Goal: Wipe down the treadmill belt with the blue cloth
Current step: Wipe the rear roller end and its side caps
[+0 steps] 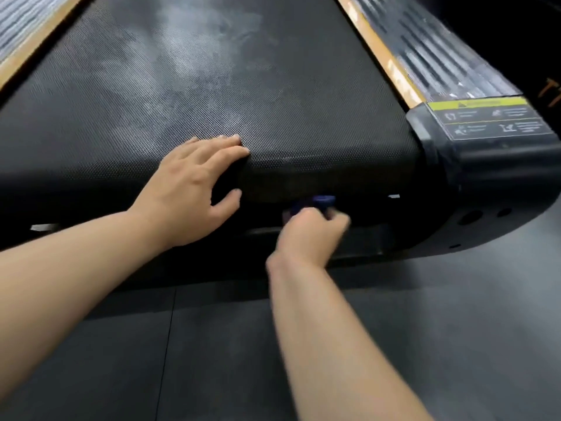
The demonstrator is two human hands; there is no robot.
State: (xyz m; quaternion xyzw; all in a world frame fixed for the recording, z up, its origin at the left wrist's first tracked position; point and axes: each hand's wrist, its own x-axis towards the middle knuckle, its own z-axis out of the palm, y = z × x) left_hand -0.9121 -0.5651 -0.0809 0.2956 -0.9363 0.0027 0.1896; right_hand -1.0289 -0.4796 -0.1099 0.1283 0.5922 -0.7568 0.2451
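Note:
The black textured treadmill belt [212,86] fills the upper part of the head view, with pale dusty smears across its middle. My left hand [194,183] lies flat on the belt's rear edge, fingers spread and thumb hanging over the curved end. My right hand [309,235] is lower, at the dark rear end below the belt, closed around the blue cloth [318,202]. Only a small bunched part of the cloth shows above my fingers. The right hand is blurred.
A ribbed side rail [440,65] with an orange strip runs along the belt's right side and ends in a black end cap [485,165] with a yellow warning label [485,117]. Another orange-edged rail [21,34] is at the left. Dark floor mats [212,360] lie below.

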